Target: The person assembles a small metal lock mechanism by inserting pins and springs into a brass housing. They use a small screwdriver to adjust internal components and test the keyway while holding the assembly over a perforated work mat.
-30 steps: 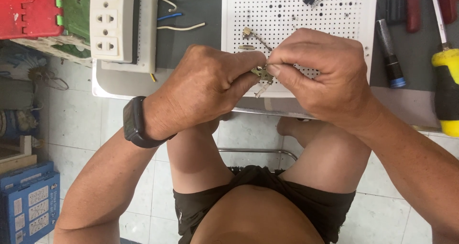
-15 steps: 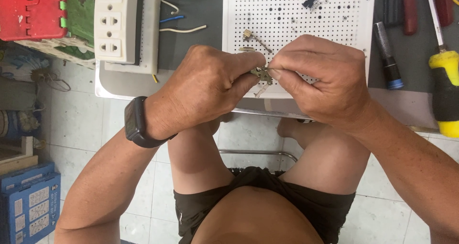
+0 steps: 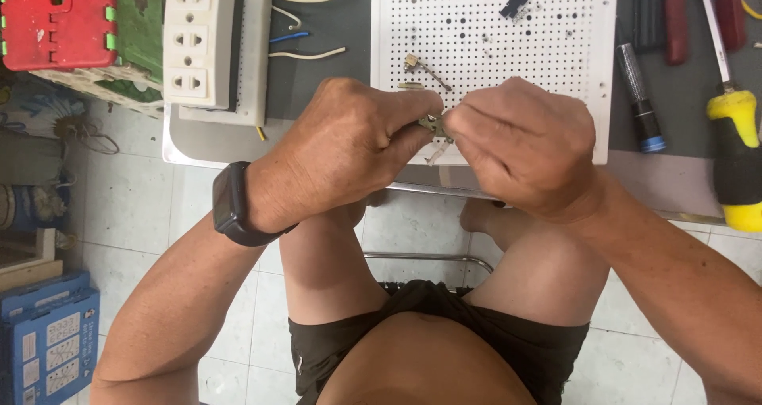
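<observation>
**Small metal part pinched between both hands over the perforated board**

Left hand (image 3: 341, 147) and right hand (image 3: 520, 147) drawn together above the near edge of the white perforated board (image 3: 492, 24), fingertips of both pressed onto one small metal part (image 3: 433, 125). Fingers curled tight, not spread; thumbs and forefingers meeting on the piece, most of it hidden by the knuckles. Black watch (image 3: 234, 204) on the left wrist.

To do this well, probably: a firm pinch on one side, small turns from the other, wrists braced low and steady, the part kept over the board so that anything dropped lands there and not on the tiled floor (image 3: 127, 214) below.

Little room at the near side: the board's edge and the metal lip of the table (image 3: 190, 147) lie right under the hands, knees just beneath. On the board, a loose brass piece with a thin stem (image 3: 421, 67) just beyond the fingers, a small black clip (image 3: 514, 1) farther back. To the left, a white socket strip (image 3: 198, 40) with loose wires (image 3: 305, 54); to the right, a dark-handled tool with a blue end (image 3: 639, 95) and a yellow-and-black screwdriver (image 3: 734, 147), near but apart from the right forearm. Open space mainly straight up and back toward the body.
</observation>
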